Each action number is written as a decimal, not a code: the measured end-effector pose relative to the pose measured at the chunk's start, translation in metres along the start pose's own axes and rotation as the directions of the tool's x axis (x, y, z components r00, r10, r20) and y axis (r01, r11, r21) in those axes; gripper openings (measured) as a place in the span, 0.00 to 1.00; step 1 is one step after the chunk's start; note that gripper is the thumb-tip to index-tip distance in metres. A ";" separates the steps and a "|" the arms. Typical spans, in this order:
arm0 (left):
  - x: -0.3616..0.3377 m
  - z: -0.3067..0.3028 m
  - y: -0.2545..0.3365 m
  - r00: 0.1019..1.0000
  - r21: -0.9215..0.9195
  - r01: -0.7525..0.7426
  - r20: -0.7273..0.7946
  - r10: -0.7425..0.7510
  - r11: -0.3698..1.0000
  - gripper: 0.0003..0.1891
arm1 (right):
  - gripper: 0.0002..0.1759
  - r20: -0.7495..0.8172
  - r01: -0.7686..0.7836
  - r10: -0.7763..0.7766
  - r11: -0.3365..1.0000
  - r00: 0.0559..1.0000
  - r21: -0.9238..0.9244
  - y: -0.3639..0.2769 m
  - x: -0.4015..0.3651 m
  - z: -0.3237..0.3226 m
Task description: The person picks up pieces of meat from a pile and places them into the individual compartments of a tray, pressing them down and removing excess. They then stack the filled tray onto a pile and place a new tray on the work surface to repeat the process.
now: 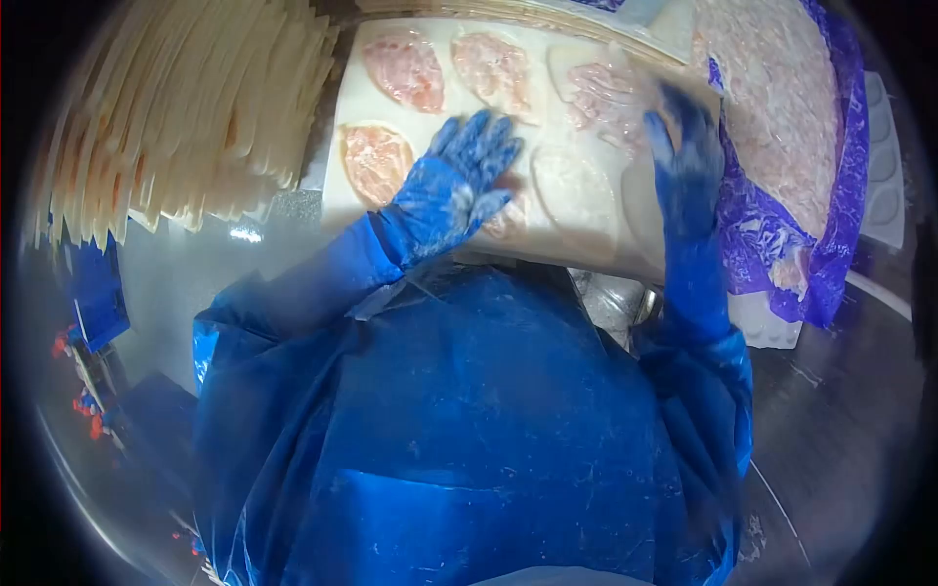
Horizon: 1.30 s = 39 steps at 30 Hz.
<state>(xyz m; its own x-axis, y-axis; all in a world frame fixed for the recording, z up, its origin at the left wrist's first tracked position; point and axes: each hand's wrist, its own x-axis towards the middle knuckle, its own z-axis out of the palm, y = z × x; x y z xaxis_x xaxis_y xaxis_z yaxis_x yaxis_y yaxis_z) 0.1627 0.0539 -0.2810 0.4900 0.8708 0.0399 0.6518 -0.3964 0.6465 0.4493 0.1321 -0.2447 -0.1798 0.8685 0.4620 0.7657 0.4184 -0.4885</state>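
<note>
A white tray (pixel 440 122) with oval hollows lies in front of me, pale pink meat pressed into several of them. My left hand (pixel 469 176), in a blue glove, rests palm down with fingers spread over a lower-middle hollow, where some meat (pixel 503 217) shows under it. Over the tray's right edge is my right hand (pixel 682 137), also gloved, its fingers apart and partly smeared by motion, with nothing visible held. Just left of it, loose meat (pixel 601 96) lies across the upper-right hollow. Below that, one hollow (pixel 574 195) holds no meat.
On the right, a large mass of pale meat (pixel 777 98) lies on purple film (pixel 831 264). Many stacked pale trays (pixel 186 107) stand at the left. Another white tray (pixel 882 166) is at the far right. Red and blue items (pixel 88 400) are at the far left.
</note>
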 end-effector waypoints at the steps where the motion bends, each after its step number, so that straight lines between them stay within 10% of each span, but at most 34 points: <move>1: 0.016 -0.003 0.003 1.000 0.003 0.002 0.005 -0.002 1.000 0.34 | 0.17 -0.045 0.029 -0.027 0.999 0.999 0.031 0.002 0.019 0.006; 3: 0.071 -0.009 0.015 0.945 0.246 -0.267 -0.122 0.303 0.932 0.27 | 0.17 0.036 0.131 -0.129 0.989 0.991 -0.067 0.057 0.022 0.048; 5: 0.130 0.004 0.020 0.900 0.188 -0.213 -0.345 0.268 0.959 0.21 | 0.17 0.129 0.251 -0.232 0.955 0.964 -0.159 0.066 0.028 0.048; 7: 0.167 0.018 0.008 0.973 0.198 -0.027 -0.219 0.072 0.980 0.22 | 0.14 0.441 -0.271 0.170 0.946 0.881 0.177 0.039 0.044 0.021; 13: 0.169 0.016 0.009 0.997 -0.046 -0.070 -0.019 0.070 0.996 0.18 | 0.12 0.474 -0.479 0.166 0.554 0.865 0.681 0.046 0.033 0.011; 14: 0.171 0.016 0.006 0.997 -0.043 -0.069 -0.017 0.069 0.997 0.18 | 0.12 0.377 -0.160 0.021 0.926 0.926 0.341 0.046 0.033 0.008; 16: 0.178 0.017 0.000 1.000 -0.381 0.015 0.008 -0.013 0.924 0.19 | 0.12 0.365 -0.119 0.027 0.966 0.931 0.230 0.054 0.029 0.019; 19: 0.186 0.013 0.010 0.985 0.008 0.088 0.150 -0.088 0.996 0.22 | 0.13 0.401 -0.105 0.023 0.978 0.916 0.182 0.061 0.035 0.018; 22: 0.177 0.007 0.012 0.988 -0.109 0.093 0.135 -0.078 0.990 0.22 | 0.14 0.579 -0.381 0.053 0.801 0.814 0.462 0.048 0.040 -0.003; 26: 0.122 -0.020 0.057 0.997 0.181 -0.067 -0.023 0.073 0.981 0.17 | 0.16 0.143 0.183 -0.189 0.982 0.972 0.049 0.024 -0.007 -0.030; 28: 0.087 -0.006 0.044 0.976 0.326 -0.138 -0.118 0.185 0.935 0.15 | 0.20 0.238 0.571 -0.530 0.804 0.814 -0.164 0.032 -0.057 -0.040; 31: 0.035 0.037 0.017 0.990 0.142 -0.036 -0.133 0.055 0.989 0.16 | 0.23 0.642 0.318 -0.332 0.937 0.691 0.143 0.018 -0.078 -0.061; 33: 0.018 0.026 0.048 0.966 0.514 -0.109 -0.148 0.214 0.851 0.17 | 0.25 0.563 0.272 -0.302 0.952 0.770 0.138 0.021 -0.079 -0.057; 34: 0.018 0.030 0.063 0.996 0.231 -0.007 -0.085 0.027 0.973 0.19 | 0.27 0.474 0.215 -0.252 0.968 0.843 0.132 0.022 -0.081 -0.055; 37: 0.011 0.058 0.053 0.991 0.258 -0.113 -0.034 0.126 0.960 0.19 | 0.32 0.609 0.061 -0.281 0.933 0.742 0.356 0.011 -0.101 -0.018; 39: 0.011 0.047 0.054 0.998 0.299 -0.055 0.029 0.048 0.953 0.21 | 0.35 0.706 0.509 -0.494 0.833 0.507 0.217 0.009 -0.111 -0.022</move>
<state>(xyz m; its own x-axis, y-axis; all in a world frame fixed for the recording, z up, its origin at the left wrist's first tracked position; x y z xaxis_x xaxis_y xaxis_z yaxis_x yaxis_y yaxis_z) 0.2308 0.0284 -0.2817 0.5374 0.8419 0.0490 0.7672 -0.5122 0.3861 0.4897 0.0336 -0.2836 -0.9057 0.4212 -0.0473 0.4119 0.8485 -0.3323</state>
